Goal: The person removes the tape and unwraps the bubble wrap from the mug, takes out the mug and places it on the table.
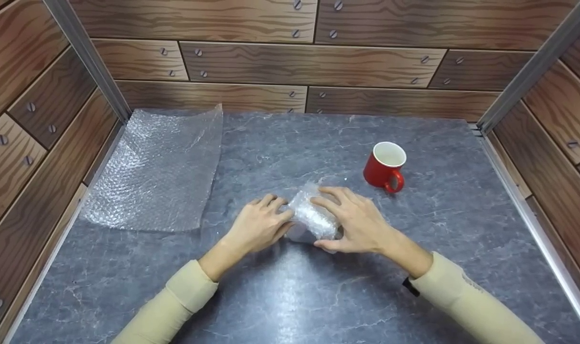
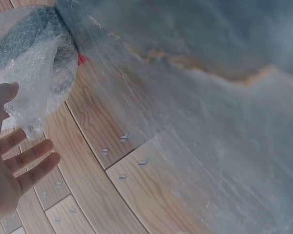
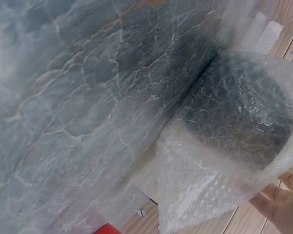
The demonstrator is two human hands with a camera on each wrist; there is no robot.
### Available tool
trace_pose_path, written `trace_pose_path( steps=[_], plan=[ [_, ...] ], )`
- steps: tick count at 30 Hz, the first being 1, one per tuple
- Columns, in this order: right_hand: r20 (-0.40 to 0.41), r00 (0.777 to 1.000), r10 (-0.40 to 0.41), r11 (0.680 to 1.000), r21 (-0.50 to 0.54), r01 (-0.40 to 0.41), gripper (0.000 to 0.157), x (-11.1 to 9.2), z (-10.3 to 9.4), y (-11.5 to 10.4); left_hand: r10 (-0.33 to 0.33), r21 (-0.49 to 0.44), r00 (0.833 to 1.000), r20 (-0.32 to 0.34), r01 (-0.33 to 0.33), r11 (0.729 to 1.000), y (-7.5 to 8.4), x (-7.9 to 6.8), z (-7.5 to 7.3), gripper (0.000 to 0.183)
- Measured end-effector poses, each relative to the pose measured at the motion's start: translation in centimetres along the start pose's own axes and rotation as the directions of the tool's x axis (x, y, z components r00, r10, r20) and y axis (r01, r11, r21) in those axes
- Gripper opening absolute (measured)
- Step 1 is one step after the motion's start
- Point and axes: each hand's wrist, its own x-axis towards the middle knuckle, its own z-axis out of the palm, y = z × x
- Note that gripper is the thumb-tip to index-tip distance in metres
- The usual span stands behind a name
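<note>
A small bundle in clear bubble wrap lies on the table in front of me, between both hands. My right hand grips its right side, thumb at the near edge and fingers over the far side. At the left edge is my left hand, index finger and thumb close against the wrap, the other fingers loosely extended. The left wrist view shows a loose flap of wrap near that thumb. A dark round end shows through the bubbles in the right wrist view; the rest of the content is hidden.
A red mug with a white inside stands upright to the right, behind my right hand. On the left a flat bubble wrap sheet lies on the marbled table. Wood-patterned walls enclose the back and sides.
</note>
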Motion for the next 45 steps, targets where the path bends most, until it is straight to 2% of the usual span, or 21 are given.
trace_pose_path(
  steps=[9, 21, 31, 45],
  plan=[
    [-0.055, 0.998, 0.006, 1.000, -0.019, -0.007, 0.082, -1.1, -0.8, -0.7, 0.005, 0.002, 1.000, 0.002, -0.005, 1.000, 0.2, -0.4, -0.1, 0.024],
    [-0.102, 0.994, 0.028, 0.998, -0.052, -0.034, 0.076, -2.5, -1.1, -1.0, 0.033, 0.015, 0.997, -0.064, -0.032, 0.999, 0.3, -0.8, -0.4, 0.022],
    [-0.133, 0.989, 0.068, 0.996, -0.046, -0.075, 0.065, -2.9, -1.0, -1.5, 0.060, 0.044, 0.995, -0.084, -0.057, 0.997, 0.7, -1.3, -0.7, 0.021],
    [-0.149, 0.988, 0.052, 0.997, -0.056, -0.060, 0.060, -2.8, -0.7, -1.2, 0.063, 0.073, 0.994, -0.085, -0.057, 0.996, 1.2, -1.7, -1.2, 0.021]
  ],
)
